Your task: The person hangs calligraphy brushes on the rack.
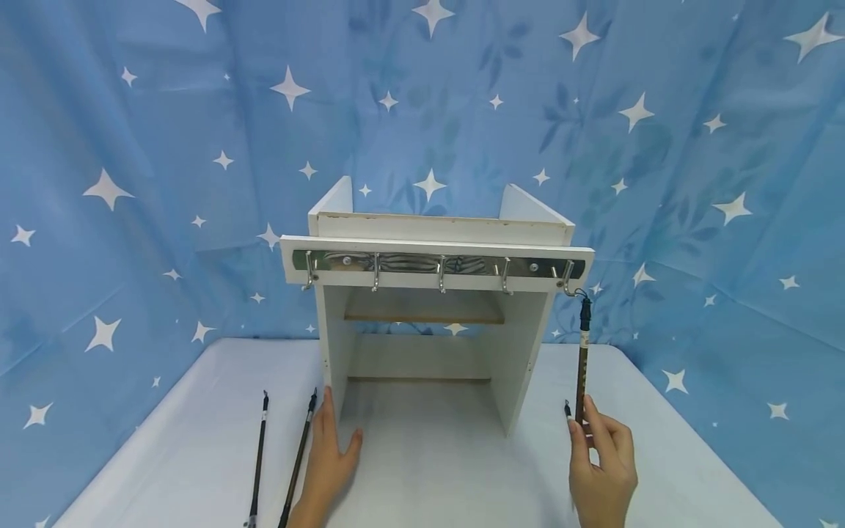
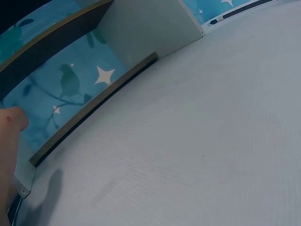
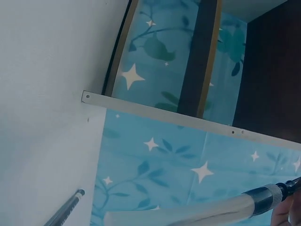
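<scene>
My right hand (image 1: pixel 604 466) pinches an upright calligraphy brush (image 1: pixel 582 374) with a dark handle. The cord loop at its top meets the rightmost hook (image 1: pixel 568 279); whether it is over the hook I cannot tell. In the right wrist view, the brush's pale bristles (image 3: pixel 188 216) point left below a metal-ringed ferrule (image 3: pixel 265 199), with fingertips (image 3: pixel 284 212) beside it. Spread and fairly straight, the fingers of my left hand (image 1: pixel 328 466) are at the lower left side of a white wooden rack (image 1: pixel 429 229). A metal hook strip (image 1: pixel 409 263) crosses its front.
Left of my left hand, two more brushes (image 1: pixel 260 458) lie on the white table (image 1: pixel 165 440). Another brush (image 1: pixel 568 409) lies behind my right hand, partly hidden. A blue star-patterned curtain (image 1: pixel 165 183) hangs behind the rack.
</scene>
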Demonstrator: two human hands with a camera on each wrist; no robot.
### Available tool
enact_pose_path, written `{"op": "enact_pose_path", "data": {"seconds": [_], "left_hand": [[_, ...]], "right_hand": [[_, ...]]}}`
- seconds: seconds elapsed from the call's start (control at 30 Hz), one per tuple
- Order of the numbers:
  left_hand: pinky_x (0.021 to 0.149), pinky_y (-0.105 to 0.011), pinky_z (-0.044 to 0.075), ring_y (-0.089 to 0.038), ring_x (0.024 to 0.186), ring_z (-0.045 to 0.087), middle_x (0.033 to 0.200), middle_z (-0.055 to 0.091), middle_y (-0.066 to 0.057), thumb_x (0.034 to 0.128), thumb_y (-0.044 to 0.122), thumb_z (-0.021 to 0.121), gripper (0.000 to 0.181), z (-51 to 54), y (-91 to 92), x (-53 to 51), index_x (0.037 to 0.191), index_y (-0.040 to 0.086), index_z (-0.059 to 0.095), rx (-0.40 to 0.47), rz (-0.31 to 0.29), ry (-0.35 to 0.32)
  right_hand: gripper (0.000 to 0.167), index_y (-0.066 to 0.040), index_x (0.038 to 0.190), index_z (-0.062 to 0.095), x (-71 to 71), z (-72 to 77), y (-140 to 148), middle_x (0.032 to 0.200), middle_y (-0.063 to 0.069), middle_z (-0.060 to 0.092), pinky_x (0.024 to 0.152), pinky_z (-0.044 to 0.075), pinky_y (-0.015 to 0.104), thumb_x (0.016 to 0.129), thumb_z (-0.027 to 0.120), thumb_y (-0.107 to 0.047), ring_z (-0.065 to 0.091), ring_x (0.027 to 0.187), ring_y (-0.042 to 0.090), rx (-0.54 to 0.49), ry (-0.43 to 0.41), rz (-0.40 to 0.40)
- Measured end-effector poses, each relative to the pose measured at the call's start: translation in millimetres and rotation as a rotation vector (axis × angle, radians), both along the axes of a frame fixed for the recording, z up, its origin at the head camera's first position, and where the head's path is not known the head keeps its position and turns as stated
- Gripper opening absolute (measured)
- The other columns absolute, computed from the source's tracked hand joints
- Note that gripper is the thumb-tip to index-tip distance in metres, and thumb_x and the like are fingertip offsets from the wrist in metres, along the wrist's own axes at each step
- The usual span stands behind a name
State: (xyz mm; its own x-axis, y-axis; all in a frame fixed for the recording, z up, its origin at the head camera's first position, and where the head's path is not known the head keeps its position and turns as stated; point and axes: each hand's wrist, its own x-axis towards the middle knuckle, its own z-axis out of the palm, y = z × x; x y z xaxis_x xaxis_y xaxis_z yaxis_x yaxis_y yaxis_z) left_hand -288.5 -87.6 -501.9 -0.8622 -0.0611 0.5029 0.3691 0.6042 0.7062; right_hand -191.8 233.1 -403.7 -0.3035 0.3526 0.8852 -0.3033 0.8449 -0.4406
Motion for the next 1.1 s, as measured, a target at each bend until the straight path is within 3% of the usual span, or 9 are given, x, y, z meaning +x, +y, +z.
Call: {"op": "enact_pose_path", "data": {"seconds": [0.17, 0.63, 0.97, 1.1], "left_hand": [[0.088, -0.063, 0.042, -0.050, 0.120, 0.037, 0.141, 0.023, -0.027, 0.0846, 0.017, 0.062, 0.091, -0.8, -2.5, 3.1, 0.148, 0.020, -0.004, -0.011, 0.001, -0.045], [0.091, -0.063, 0.039, -0.050, 0.123, 0.034, 0.143, 0.021, -0.026, 0.0850, 0.016, 0.061, 0.091, 0.2, -2.5, 2.4, 0.147, 0.022, -0.005, 0.010, -0.006, -0.071], [0.088, -0.063, 0.042, -0.051, 0.120, 0.037, 0.139, 0.025, -0.027, 0.0830, 0.013, 0.063, 0.092, -0.9, -0.5, 2.5, 0.148, 0.020, -0.003, 0.001, 0.008, -0.016], [0.088, -0.063, 0.042, -0.050, 0.121, 0.036, 0.140, 0.024, -0.026, 0.0834, 0.014, 0.063, 0.092, -0.5, -0.4, 3.0, 0.148, 0.022, -0.003, 0.003, 0.015, -0.031]], "right_hand": [[0.045, 0.000, 0.119, 0.059, -1.1, -6.6, 2.0, 0.090, 0.021, 0.053, 0.070, 0.031, -0.007, 0.075, 0.065, 0.010, 0.038, 0.087, -0.018, 0.003, -0.006, 0.008], [0.050, 0.004, 0.115, 0.060, -1.0, -5.1, -0.5, 0.088, 0.020, 0.053, 0.067, 0.035, -0.004, 0.067, 0.068, 0.018, 0.039, 0.083, -0.013, 0.016, -0.009, -0.010], [0.051, 0.004, 0.113, 0.062, -3.7, -8.1, 2.5, 0.088, 0.019, 0.054, 0.065, 0.035, -0.003, 0.065, 0.069, 0.019, 0.040, 0.083, -0.013, 0.020, 0.012, -0.006], [0.050, 0.004, 0.113, 0.061, -3.7, -8.2, 2.3, 0.088, 0.020, 0.054, 0.064, 0.036, -0.003, 0.066, 0.069, 0.018, 0.039, 0.084, -0.014, 0.017, 0.004, -0.008]]}}
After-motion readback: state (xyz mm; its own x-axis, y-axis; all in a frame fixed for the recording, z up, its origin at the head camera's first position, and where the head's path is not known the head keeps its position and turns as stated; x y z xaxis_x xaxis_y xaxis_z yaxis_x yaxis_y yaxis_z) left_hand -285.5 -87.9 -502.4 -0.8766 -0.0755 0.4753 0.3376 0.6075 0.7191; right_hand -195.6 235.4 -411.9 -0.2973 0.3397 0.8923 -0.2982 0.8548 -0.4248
